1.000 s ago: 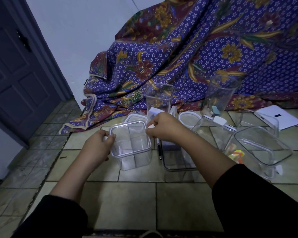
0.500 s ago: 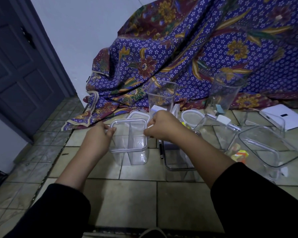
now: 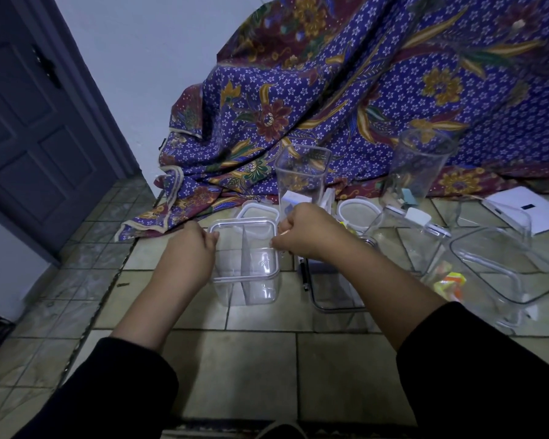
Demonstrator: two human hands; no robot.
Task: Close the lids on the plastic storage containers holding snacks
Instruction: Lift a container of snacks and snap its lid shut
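Near the middle of the frame, on the tiled floor (image 3: 251, 369), stands a small clear plastic container with a centre divider (image 3: 251, 280). A clear white-rimmed lid (image 3: 244, 239) lies across its mouth. The left hand (image 3: 187, 258) is curled against the lid's left edge, with its thumb at the corner. The right hand (image 3: 308, 232) is bunched at the right edge, its fingertips pinching the rim there. The knuckles cover both sides, so I cannot tell whether any side clasp has gone down. Nor can I make out what, if anything, sits in the two compartments.

This looks like the step of seating and locking that lid. The box seems light and the tile smooth, so it could skate or tip under a lopsided squeeze. It would be best to press straight down on both sides together, with the palms steadying the walls. The white seal should lie flat all round before any clasp is pushed, because a pinched corner would leave the lid sprung.

A black pen (image 3: 304, 274) lies just beside the box on its right, near enough to knock. More work appears to wait. A tall clear square container (image 3: 301, 175) stands open behind the hands, and a loose white-rimmed lid (image 3: 257, 212) lies behind the box. At the right of the frame a large clear tub (image 3: 501, 270) lies beside bright wrapped snacks (image 3: 450, 280).
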